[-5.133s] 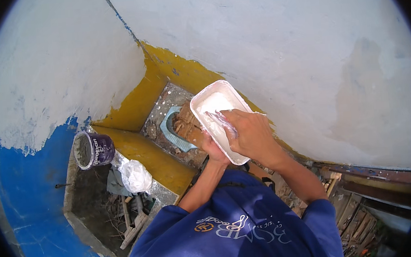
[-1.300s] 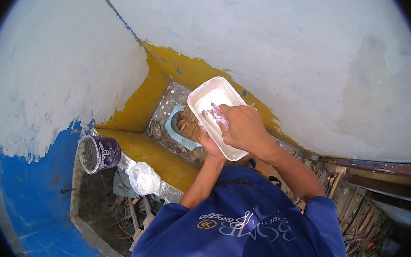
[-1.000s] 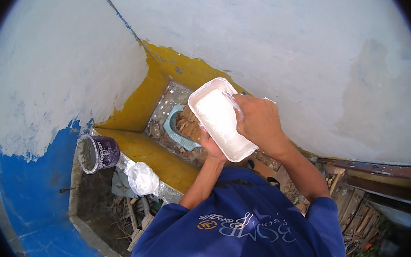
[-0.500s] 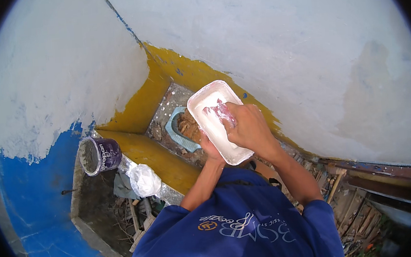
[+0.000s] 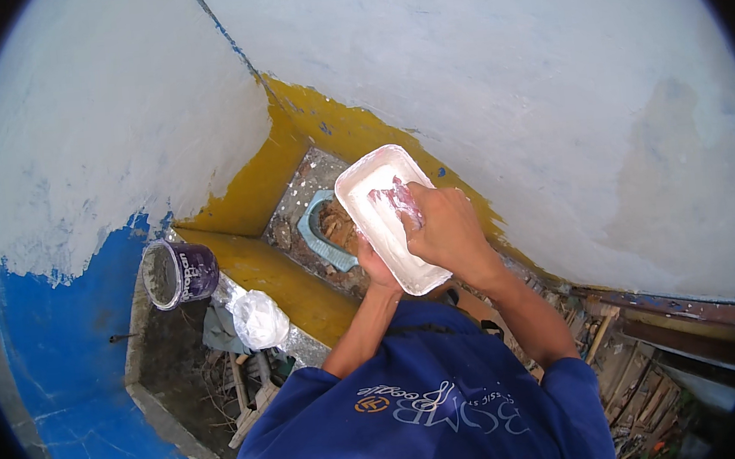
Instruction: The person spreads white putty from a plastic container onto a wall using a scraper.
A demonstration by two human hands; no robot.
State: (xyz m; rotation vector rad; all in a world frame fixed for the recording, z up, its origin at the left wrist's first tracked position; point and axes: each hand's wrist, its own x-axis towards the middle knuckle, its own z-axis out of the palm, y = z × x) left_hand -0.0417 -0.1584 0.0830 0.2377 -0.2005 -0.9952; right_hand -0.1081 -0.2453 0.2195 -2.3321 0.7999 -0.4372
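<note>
Held up in front of me is a white rectangular tray (image 5: 397,257) with rounded corners and white paste smeared inside. My left hand (image 5: 377,267) supports it from below at its near left side, the fingers mostly hidden under it. Over the tray's right side, my right hand (image 5: 447,226) is closed round a small reddish-pink, paste-coated piece (image 5: 401,199) that looks like a putty scraper. That piece's far edge lies in the paste; the rest of it is covered by my fingers.
A purple bucket (image 5: 191,273) and a white plastic bag (image 5: 260,319) stand on a ledge at left. A light-blue squat toilet (image 5: 319,233) with brown debris lies beyond the tray. Walls are white (image 5: 528,70), yellow (image 5: 248,187) and blue (image 5: 67,357). Wood scraps (image 5: 638,381) lie at lower right.
Both hands, the tray and the pinkish piece stay in almost the same place. The piece has shifted very slightly within the tray, and the view has moved a little.
</note>
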